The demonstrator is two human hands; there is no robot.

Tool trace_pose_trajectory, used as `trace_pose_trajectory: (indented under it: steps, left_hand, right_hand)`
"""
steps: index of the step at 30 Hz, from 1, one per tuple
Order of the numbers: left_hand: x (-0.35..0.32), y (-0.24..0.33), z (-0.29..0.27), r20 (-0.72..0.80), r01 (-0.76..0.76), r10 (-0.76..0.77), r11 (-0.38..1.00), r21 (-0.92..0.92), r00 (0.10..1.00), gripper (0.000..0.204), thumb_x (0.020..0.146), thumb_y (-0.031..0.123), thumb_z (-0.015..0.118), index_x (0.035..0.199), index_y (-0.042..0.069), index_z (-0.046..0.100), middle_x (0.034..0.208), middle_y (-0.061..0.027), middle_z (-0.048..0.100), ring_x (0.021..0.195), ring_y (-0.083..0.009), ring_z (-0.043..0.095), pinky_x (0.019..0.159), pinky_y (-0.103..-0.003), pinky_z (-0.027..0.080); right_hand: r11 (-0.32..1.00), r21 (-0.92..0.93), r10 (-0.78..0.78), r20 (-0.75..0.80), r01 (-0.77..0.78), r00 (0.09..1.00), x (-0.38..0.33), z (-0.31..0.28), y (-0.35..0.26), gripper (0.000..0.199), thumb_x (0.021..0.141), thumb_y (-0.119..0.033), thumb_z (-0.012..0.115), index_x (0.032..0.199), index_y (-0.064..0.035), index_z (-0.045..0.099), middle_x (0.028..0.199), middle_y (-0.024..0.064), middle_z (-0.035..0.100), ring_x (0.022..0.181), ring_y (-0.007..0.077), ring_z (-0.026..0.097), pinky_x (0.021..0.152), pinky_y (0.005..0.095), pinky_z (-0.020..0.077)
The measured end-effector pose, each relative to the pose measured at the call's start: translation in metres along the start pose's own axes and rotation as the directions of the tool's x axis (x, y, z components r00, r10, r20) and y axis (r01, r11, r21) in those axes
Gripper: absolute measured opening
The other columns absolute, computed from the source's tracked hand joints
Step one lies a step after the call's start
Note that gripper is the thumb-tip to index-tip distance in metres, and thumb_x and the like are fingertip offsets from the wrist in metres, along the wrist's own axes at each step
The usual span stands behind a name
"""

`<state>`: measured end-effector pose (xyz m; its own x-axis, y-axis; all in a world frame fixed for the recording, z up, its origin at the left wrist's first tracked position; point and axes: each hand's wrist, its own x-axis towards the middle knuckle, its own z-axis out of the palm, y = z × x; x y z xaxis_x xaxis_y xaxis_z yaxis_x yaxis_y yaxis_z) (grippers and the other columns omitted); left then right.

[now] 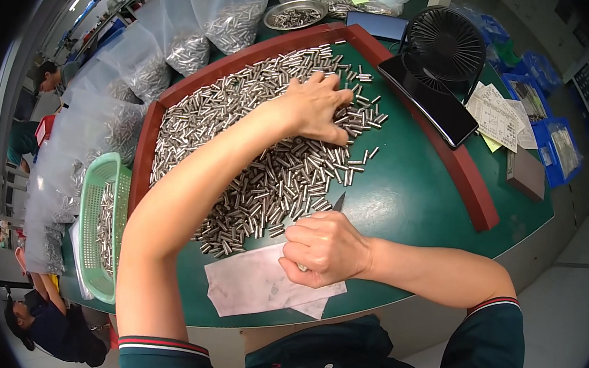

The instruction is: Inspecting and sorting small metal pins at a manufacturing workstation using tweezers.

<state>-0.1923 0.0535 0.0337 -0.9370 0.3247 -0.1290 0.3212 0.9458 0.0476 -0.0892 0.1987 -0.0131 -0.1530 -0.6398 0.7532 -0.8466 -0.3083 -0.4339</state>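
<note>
A broad heap of small silvery metal pins (pixel 216 114) lies on the green tabletop. My left hand (pixel 318 109) reaches over the heap's far right part, fingers spread and bent down onto the pins; no pin shows gripped in it. Closer to me, my right hand (pixel 327 248) is closed in a fist above a stained white cloth (pixel 243 285). From the top of that fist sticks a dark pointed tip (pixel 339 201) of a slim tool, whose remaining length is hidden by the fingers. Some loose pins lie scattered at the heap's right edge.
Dark red rails (pixel 439 126) border the heap. A phone (pixel 428 97) leans by a black fan (pixel 445 46), near papers (pixel 500 118) and blue bins (pixel 556 151). A green basket (pixel 93 285) and bags of pins (pixel 228 20) stand left and behind. Other people are at far left.
</note>
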Motion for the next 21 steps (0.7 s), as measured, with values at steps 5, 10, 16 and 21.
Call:
trace_pose_trajectory:
  steps: [5,10,16,21]
  left_hand:
    - [-0.055,-0.012,-0.002,-0.142,-0.042,0.038,0.999,-0.025,0.989,0.034,0.065,0.016,0.054,0.095,0.001,0.052,0.091,-0.0134,0.046,0.090,-0.0295,0.044,0.079,-0.040,0.040]
    - [-0.111,-0.013,-0.008,-0.263,0.000,-0.015,0.998,-0.056,0.965,0.019,0.066,0.010,0.053,0.083,0.001,0.050,0.085,-0.0144,0.045,0.083,-0.0307,0.045,0.073,-0.040,0.039]
    - [-0.164,-0.009,0.004,-0.445,0.039,-0.114,0.984,-0.175,0.888,0.019,0.070,0.003,0.056,0.087,0.002,0.051,0.095,-0.0134,0.047,0.090,-0.0307,0.046,0.079,-0.038,0.039]
    - [-0.195,-0.002,0.015,-0.380,0.150,-0.196,0.978,-0.146,0.904,0.042,0.078,0.017,0.058,0.118,0.007,0.048,0.124,-0.0134,0.040,0.119,-0.0323,0.035,0.098,-0.042,0.029]
  right_hand:
    - [1.000,-0.012,-0.005,-0.010,0.005,1.000,-0.002,-0.004,-0.001,0.022,0.058,-0.008,0.062,0.050,-0.0076,0.041,0.052,0.0024,0.037,0.043,0.0172,0.043,0.038,0.0285,0.0346]
    - [0.999,-0.035,-0.016,-0.001,0.016,1.000,-0.001,-0.004,-0.001,0.023,0.059,-0.008,0.061,0.050,-0.0077,0.040,0.052,0.0024,0.037,0.044,0.0173,0.043,0.039,0.0285,0.0348]
    - [0.997,-0.074,-0.020,0.059,0.025,0.998,0.001,-0.004,-0.002,0.021,0.062,-0.012,0.060,0.050,-0.0078,0.044,0.054,0.0028,0.041,0.046,0.0169,0.046,0.040,0.0293,0.0374]
    - [0.997,-0.071,-0.037,0.009,0.037,0.999,0.002,-0.004,-0.002,0.023,0.057,-0.008,0.062,0.050,-0.0080,0.040,0.052,0.0028,0.034,0.044,0.0169,0.042,0.037,0.0284,0.0311]
